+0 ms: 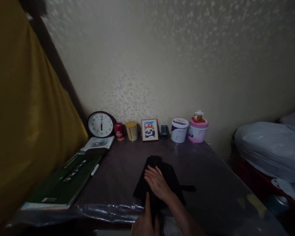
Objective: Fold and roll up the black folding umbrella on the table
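Note:
A black cloth piece (pixel 172 173) lies spread on the table near its front edge, with a narrow dark strap (pixel 188 188) sticking out to the right. What kind of article it is, I cannot make out. My right hand (pixel 158 184) rests flat on the middle of the cloth, fingers together and stretched out to the upper left. Below it, at the bottom of the view, is my left hand (pixel 145 223). Its index finger points forward onto the cloth's near part and its thumb is apart; the other fingers are partly hidden.
A plastic-covered table (pixel 118 177) stands against the wall. Along its back are a clock (pixel 100 124), red can (pixel 118 131), yellow canister (pixel 131 131), framed panda picture (pixel 149 130), and two tubs (pixel 179 131). A green book (pixel 66 180) and white marker (pixel 95 169) lie left, beside a yellow curtain (pixel 31 114).

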The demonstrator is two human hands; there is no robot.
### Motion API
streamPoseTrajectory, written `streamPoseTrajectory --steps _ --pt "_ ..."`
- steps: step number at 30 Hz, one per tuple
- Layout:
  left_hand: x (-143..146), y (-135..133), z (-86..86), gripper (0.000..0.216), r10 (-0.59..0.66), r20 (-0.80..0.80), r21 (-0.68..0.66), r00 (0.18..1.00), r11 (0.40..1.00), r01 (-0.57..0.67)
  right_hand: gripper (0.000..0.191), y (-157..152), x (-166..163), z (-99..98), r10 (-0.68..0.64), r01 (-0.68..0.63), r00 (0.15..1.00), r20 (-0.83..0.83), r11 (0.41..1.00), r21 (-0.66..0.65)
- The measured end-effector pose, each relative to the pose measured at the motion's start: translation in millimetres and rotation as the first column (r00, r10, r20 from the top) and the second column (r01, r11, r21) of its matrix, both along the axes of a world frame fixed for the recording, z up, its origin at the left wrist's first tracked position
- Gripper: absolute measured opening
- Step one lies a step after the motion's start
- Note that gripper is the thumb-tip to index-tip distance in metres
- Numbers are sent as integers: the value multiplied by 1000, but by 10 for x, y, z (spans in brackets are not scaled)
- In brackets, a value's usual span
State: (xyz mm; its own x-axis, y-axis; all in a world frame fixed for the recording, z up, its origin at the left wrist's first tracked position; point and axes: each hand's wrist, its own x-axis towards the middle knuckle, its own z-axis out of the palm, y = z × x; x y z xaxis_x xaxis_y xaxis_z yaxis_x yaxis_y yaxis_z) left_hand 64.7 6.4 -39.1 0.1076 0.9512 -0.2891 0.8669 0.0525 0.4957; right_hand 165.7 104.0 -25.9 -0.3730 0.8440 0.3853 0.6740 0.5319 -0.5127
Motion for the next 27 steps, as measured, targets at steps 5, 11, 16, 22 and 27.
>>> streamPoseTrajectory --steps 5,11,16,22,27 --pt "-3 -42 -2 67 10 -10 12 1000 1000 -10 39 -426 13 40 122 -156 958 -258 981 -114" --pt "-21 -53 24 67 37 45 25 998 999 -38 40 -237 111 -183 -269 260 942 -200 963 -69" --pt "-30 -28 -44 69 16 76 38 997 999 -19 35 -347 -7 -124 -185 183 981 -50 982 -52" --pt "-200 4 -93 73 -55 152 20 987 998 52 35 -628 -78 -23 -74 71 994 -79 997 -30" --pt "-351 118 190 55 -94 181 246 979 968 47 35 -638 -40 -167 8 -7 999 -52 1000 28"
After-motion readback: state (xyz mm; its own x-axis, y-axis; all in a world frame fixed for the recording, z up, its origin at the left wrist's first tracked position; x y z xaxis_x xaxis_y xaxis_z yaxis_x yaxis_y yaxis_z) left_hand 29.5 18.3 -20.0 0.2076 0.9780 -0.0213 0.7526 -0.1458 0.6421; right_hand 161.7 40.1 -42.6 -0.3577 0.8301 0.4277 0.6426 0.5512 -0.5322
